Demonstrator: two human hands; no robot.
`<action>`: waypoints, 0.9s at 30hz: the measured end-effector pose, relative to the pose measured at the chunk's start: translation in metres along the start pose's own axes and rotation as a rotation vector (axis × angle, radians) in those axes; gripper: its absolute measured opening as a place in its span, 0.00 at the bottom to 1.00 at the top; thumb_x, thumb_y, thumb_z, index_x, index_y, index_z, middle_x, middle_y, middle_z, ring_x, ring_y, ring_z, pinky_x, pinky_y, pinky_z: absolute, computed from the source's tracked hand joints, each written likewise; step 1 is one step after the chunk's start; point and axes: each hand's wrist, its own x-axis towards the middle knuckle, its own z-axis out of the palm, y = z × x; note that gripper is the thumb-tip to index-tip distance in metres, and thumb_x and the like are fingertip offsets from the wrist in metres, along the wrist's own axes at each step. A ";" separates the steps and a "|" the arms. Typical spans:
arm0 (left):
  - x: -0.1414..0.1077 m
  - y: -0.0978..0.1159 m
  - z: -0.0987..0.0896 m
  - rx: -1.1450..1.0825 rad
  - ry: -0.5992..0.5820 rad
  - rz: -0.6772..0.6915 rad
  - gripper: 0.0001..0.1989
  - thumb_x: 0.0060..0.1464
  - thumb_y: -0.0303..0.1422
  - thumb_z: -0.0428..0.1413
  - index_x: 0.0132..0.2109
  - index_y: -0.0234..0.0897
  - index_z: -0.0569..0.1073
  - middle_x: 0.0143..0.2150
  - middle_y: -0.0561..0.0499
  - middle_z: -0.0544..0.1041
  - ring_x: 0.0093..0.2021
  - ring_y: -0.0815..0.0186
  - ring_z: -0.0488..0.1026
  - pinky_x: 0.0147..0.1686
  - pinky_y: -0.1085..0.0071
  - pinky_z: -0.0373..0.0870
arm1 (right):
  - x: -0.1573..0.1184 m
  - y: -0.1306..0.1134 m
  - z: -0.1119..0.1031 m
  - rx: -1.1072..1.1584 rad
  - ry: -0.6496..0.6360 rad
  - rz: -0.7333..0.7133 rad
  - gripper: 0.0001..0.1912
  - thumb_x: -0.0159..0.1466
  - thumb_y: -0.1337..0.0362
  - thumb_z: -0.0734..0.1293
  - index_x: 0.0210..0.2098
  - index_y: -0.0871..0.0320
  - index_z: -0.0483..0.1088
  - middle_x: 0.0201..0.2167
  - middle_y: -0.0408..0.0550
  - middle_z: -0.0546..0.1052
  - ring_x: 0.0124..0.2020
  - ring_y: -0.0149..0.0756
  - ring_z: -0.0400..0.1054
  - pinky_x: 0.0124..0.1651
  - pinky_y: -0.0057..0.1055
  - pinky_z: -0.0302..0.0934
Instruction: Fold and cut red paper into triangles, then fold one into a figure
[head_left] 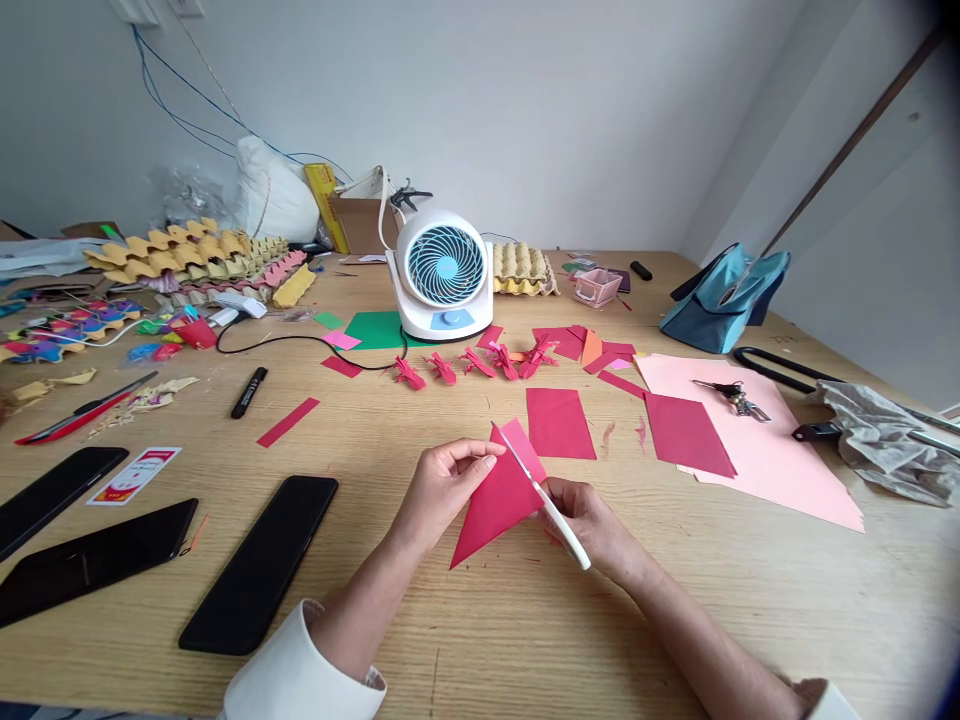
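Note:
My left hand (448,490) pinches a folded red sheet of paper (495,500) by its left edge, thumb and fingers pressed together. White-handled scissors (559,520) are in my right hand (589,525), their blades lying across the upper right part of that paper. How far the blades are apart is hard to make out. Just beyond lies a flat red paper square (560,424), and a second red sheet (688,434) rests on pink paper (795,480) to the right. Behind my hands stands a row of several small red cut-paper pieces (444,368).
A white fan (442,270) stands at the back centre. Several black phones (259,565) and a marker (249,392) lie on the left. Egg trays (187,255) are stacked at the back left. Keys (739,400), a blue bag (724,300) and a pink basket (597,287) are on the right.

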 end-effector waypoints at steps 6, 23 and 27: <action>0.003 -0.001 -0.003 -0.038 0.026 -0.001 0.13 0.50 0.38 0.61 0.42 0.35 0.79 0.33 0.49 0.78 0.31 0.69 0.70 0.31 0.75 0.65 | 0.001 -0.001 -0.003 -0.034 0.039 -0.010 0.25 0.55 0.43 0.68 0.22 0.56 0.59 0.17 0.37 0.60 0.20 0.25 0.49 0.23 0.27 0.43; 0.054 -0.058 -0.060 0.858 0.340 0.342 0.16 0.50 0.19 0.51 0.41 0.38 0.77 0.43 0.46 0.72 0.43 0.62 0.74 0.51 0.61 0.71 | 0.007 0.036 -0.130 -1.214 0.728 0.326 0.22 0.66 0.51 0.56 0.40 0.60 0.73 0.41 0.59 0.75 0.43 0.50 0.72 0.42 0.41 0.60; 0.056 -0.064 -0.059 0.970 0.342 0.374 0.17 0.53 0.20 0.49 0.45 0.37 0.77 0.53 0.42 0.72 0.54 0.57 0.71 0.58 0.57 0.67 | 0.006 0.038 -0.133 -1.233 0.738 0.376 0.24 0.66 0.50 0.55 0.41 0.63 0.73 0.43 0.62 0.74 0.44 0.53 0.72 0.45 0.46 0.60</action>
